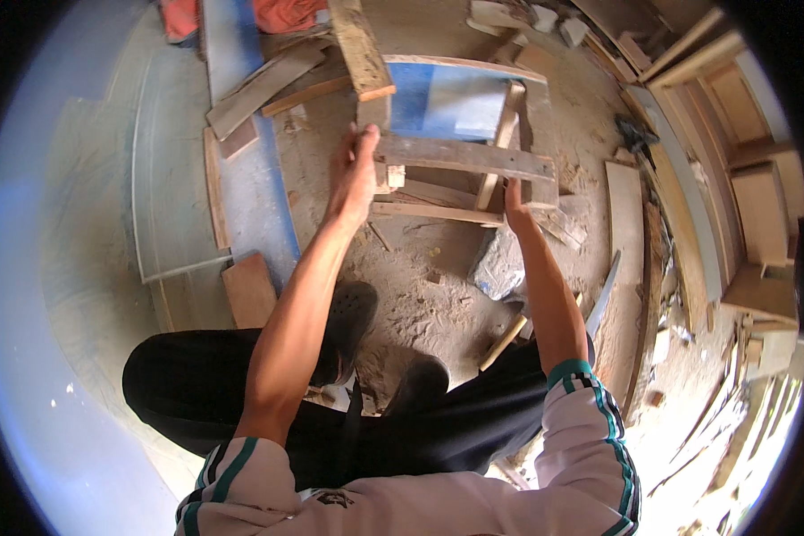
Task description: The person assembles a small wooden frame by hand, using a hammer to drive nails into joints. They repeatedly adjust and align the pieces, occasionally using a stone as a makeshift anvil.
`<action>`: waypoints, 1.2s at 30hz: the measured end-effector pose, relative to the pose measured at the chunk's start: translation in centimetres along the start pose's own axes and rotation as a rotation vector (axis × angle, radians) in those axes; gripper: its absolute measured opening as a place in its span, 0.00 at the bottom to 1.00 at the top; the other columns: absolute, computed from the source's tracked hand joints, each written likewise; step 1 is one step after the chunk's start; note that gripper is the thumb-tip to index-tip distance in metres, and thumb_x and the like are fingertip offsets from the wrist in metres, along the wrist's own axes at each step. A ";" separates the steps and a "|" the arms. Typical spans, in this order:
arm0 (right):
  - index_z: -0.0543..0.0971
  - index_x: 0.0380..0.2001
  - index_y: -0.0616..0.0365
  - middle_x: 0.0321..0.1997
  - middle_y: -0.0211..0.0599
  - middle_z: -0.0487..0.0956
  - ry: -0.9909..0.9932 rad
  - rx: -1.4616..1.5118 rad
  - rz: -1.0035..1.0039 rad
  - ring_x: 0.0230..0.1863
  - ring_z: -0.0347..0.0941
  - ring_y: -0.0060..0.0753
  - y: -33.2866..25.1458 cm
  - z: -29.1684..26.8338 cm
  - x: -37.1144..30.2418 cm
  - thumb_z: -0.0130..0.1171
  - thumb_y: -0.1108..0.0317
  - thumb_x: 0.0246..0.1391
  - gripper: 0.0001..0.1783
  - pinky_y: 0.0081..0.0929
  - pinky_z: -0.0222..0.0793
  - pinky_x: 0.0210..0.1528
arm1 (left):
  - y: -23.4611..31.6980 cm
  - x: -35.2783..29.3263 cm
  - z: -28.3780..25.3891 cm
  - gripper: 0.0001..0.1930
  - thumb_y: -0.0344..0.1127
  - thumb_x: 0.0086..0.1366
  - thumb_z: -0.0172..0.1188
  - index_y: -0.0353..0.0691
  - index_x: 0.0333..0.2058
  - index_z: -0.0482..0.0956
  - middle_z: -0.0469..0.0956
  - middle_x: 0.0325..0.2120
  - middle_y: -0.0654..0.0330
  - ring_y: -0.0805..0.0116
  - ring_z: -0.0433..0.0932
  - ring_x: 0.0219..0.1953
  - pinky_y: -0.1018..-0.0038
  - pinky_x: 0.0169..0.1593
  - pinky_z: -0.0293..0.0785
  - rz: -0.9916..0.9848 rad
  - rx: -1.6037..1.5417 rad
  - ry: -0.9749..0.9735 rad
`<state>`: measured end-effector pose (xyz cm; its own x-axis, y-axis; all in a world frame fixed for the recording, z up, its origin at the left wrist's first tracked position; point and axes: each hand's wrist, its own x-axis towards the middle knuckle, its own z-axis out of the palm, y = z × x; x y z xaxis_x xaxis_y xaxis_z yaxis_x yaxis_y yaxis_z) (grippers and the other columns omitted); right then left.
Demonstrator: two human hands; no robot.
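In front of me is a rough wooden frame [464, 154], built of several battens and looking like a small stool or chair frame. My left hand [355, 174] is closed around its left side, thumb up near the end of the near rail. At the right corner, my right hand [515, 204] grips the frame from below, its fingers mostly hidden behind the wood. A thicker plank [363, 54] reaches toward the frame's left corner from the far side; I cannot tell whether it is joined. Below the frame lies a lump in clear plastic [500, 264].
Wood offcuts [268, 85] lie on a blue-white board [255, 192] to the left, beside a glass-like sheet [174, 170]. A pale blade-like strip [604, 297] and a yellowish stick [504, 343] sit near my right knee. Planks [623, 241] and wooden panels [759, 210] line the right.
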<state>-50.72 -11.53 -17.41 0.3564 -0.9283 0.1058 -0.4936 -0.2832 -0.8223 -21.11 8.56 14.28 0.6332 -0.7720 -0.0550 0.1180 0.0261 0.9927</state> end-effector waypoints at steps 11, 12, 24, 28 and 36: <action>0.75 0.50 0.62 0.53 0.54 0.75 -0.177 -0.433 -0.150 0.58 0.67 0.54 -0.6 5.5 0.2 0.42 0.66 0.62 0.19 0.45 0.61 0.59 | 3.7 -4.4 -0.4 0.29 0.53 0.69 0.48 0.38 0.60 0.64 0.77 0.39 0.53 0.63 0.76 0.43 0.66 0.48 0.74 0.075 0.223 -0.069; 0.75 0.50 0.62 0.53 0.54 0.75 -0.139 -0.295 -0.172 0.58 0.67 0.53 -1.8 5.7 -0.5 0.42 0.65 0.63 0.19 0.44 0.61 0.59 | 4.3 -5.1 0.1 0.31 0.51 0.69 0.48 0.38 0.64 0.59 0.77 0.40 0.51 0.61 0.76 0.44 0.66 0.49 0.74 0.080 0.227 -0.031; 0.71 0.53 0.65 0.51 0.41 0.75 -0.027 0.374 0.117 0.54 0.70 0.36 -9.8 4.8 -1.2 0.57 0.65 0.56 0.23 0.32 0.64 0.56 | 5.6 -5.3 -1.4 0.35 0.48 0.67 0.53 0.31 0.65 0.56 0.78 0.42 0.48 0.64 0.76 0.44 0.71 0.47 0.72 0.166 0.209 0.042; 0.72 0.51 0.67 0.46 0.40 0.78 0.066 0.573 0.189 0.46 0.74 0.35 -11.5 5.7 -0.6 0.58 0.64 0.56 0.23 0.32 0.69 0.50 | 7.6 -3.1 -1.8 0.34 0.49 0.68 0.54 0.33 0.65 0.58 0.74 0.53 0.48 0.64 0.72 0.54 0.71 0.58 0.65 0.097 0.154 -0.091; 0.73 0.52 0.65 0.49 0.42 0.78 0.014 0.462 0.320 0.47 0.73 0.36 -14.1 2.9 -2.1 0.55 0.62 0.54 0.25 0.32 0.69 0.50 | 8.2 -4.4 -1.8 0.33 0.51 0.67 0.55 0.33 0.62 0.64 0.76 0.45 0.55 0.69 0.72 0.45 0.72 0.51 0.68 0.091 0.127 -0.062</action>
<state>-42.15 -4.89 -7.66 0.2337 -0.9546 -0.1845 -0.1752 0.1453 -0.9737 -21.58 13.30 22.47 0.5882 -0.8078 0.0382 -0.0378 0.0197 0.9991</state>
